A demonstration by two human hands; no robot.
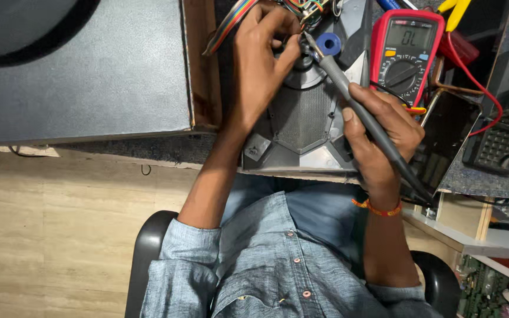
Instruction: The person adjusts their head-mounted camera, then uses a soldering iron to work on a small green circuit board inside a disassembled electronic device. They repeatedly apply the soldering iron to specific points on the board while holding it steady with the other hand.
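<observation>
A grey device with a perforated metal grille (298, 121) lies on the bench in front of me. My right hand (378, 132) grips a grey test probe (349, 94) like a pen, its metal tip touching a part near a blue ring (328, 43) at the device's top. My left hand (260, 59) pinches something small at that same spot, beside the probe tip; what it pinches is hidden by the fingers. A red multimeter (405, 53) with a lit display stands just right of the probe.
A large dark grey box (83, 76) fills the bench's left. A rainbow ribbon cable (231, 23) runs by my left hand. A dark phone (446, 138) and a black keypad device (499, 147) lie to the right. Red and yellow leads (469, 65) trail from the meter.
</observation>
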